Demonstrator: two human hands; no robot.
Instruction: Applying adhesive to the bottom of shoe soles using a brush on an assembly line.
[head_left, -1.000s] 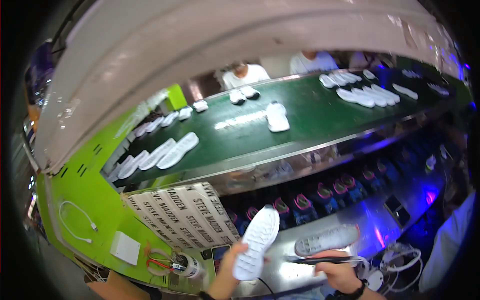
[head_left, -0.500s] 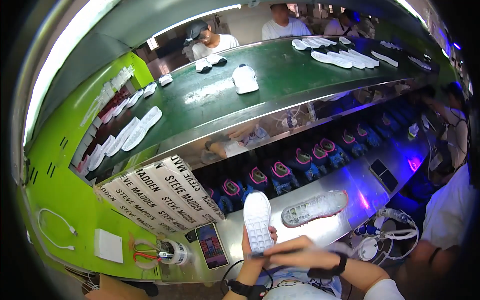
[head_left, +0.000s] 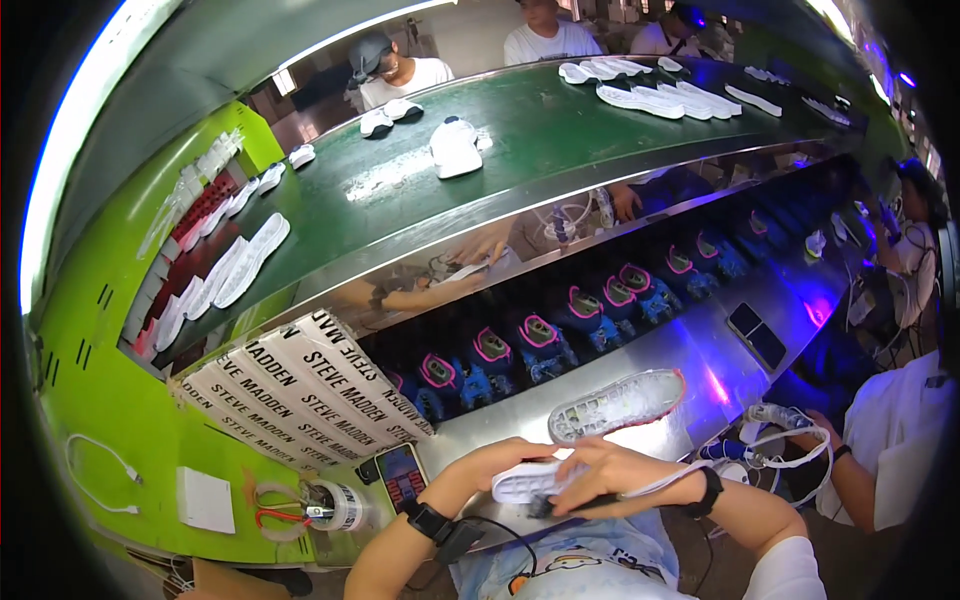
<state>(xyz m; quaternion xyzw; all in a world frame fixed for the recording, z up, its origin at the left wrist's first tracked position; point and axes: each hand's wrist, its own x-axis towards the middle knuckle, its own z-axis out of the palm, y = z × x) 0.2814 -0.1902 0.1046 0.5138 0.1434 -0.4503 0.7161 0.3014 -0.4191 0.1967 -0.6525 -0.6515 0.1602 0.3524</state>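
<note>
In front of my body a white shoe sole (head_left: 522, 484) is tilted sideways, its gridded face showing. My left hand (head_left: 508, 456) is closed around its far side, with the fingertips partly hidden behind it. My right hand (head_left: 612, 472) reaches over the sole's right end. Its fingers are closed on a thin dark tool, brush-like and blurred, whose dark tip (head_left: 541, 507) lies at the sole's near edge. Just beyond the hands, another sole (head_left: 617, 405), whitish with a reddish rim, rests on the metal bench (head_left: 470, 436).
Several dark shoe uppers with pink collars (head_left: 537, 331) line the bench's far side. A phone (head_left: 404, 476), a tool cup (head_left: 338, 507) and a taped box (head_left: 305, 395) stand left. On the green belt (head_left: 380, 215) lie soles and a cap (head_left: 456, 148). Co-workers sit beyond and at right.
The white sole has turned from upright to lying sideways and come lower. My left forearm has swung out to the left, and my right hand has moved over the sole. The whole view has shifted slightly.
</note>
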